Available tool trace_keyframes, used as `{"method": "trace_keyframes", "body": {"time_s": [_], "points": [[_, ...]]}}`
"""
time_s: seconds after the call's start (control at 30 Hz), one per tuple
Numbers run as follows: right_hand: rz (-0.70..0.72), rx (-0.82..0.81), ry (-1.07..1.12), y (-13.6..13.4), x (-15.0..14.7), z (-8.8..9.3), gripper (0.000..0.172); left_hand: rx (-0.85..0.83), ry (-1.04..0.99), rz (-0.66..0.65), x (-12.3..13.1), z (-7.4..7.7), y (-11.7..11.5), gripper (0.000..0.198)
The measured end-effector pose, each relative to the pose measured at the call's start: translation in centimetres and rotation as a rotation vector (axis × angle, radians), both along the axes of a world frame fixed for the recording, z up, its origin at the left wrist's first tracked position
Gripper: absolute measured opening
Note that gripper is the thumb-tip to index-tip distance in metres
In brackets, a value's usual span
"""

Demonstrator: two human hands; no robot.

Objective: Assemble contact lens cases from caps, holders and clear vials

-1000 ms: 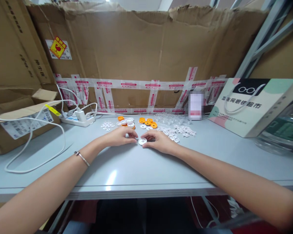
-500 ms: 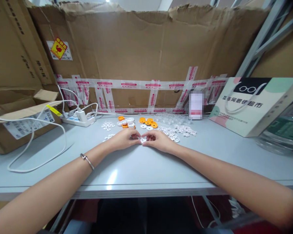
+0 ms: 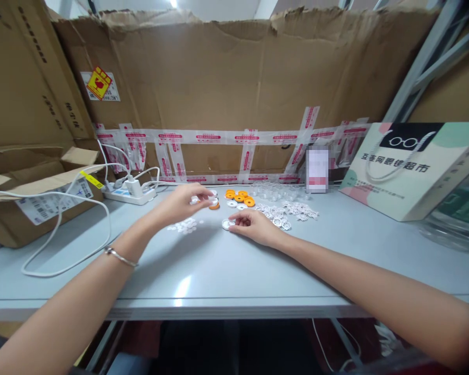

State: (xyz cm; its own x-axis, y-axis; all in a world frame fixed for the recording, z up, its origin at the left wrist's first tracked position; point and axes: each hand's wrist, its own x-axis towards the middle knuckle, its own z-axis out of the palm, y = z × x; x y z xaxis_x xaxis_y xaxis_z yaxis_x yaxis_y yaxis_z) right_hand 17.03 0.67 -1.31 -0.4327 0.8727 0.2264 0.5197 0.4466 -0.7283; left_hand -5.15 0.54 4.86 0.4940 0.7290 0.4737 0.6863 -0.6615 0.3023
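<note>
My right hand (image 3: pixel 252 227) pinches the edge of a small white round plastic piece (image 3: pixel 227 224) that rests on the grey table. My left hand (image 3: pixel 191 202) is raised over a cluster of white and orange rings, thumb and forefinger apart, and partly hides them. An orange ring (image 3: pixel 214 206) shows just beyond its fingertips. Below the left hand lies a scatter of small white discs (image 3: pixel 184 225). Behind my right hand sit several orange rings (image 3: pixel 239 197), with flat white rings (image 3: pixel 232 204) in front of them.
White openwork parts (image 3: pixel 281 223) and clear plastic pieces (image 3: pixel 277 191) lie right of centre. A power strip (image 3: pixel 135 195) with white cables and an open cardboard box (image 3: pixel 58 203) occupy the left. On the right stand a paper bag (image 3: pixel 398 172) and a large clear bottle (image 3: pixel 459 208). Cardboard (image 3: pixel 219 73) walls the back.
My left hand has let go of the white round piece and moved up and left to the white and orange rings. The right hand keeps the piece in nearly the same place.
</note>
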Motion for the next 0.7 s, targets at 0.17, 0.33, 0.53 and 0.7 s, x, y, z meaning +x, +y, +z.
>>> {"method": "trace_keyframes", "body": {"time_s": [0.17, 0.33, 0.53, 0.7], "points": [[-0.019, -0.001, -0.010, 0.1, 0.0, -0.2, 0.039, -0.118, 0.174, 0.136, -5.5, 2.7, -0.6, 0.026], [-0.009, 0.006, -0.018, 0.3, 0.0, -0.3, 0.038, -0.340, 0.507, 0.215, -10.0, 1.1, -0.4, 0.021], [-0.021, 0.006, -0.034, 0.3, -0.2, -0.1, 0.035, -0.388, 0.588, 0.321, -11.1, -0.1, 1.0, 0.027], [-0.014, -0.017, -0.041, 0.3, -0.3, 0.2, 0.032, -0.372, 0.598, 0.356, -11.9, -0.4, 2.6, 0.027]]}}
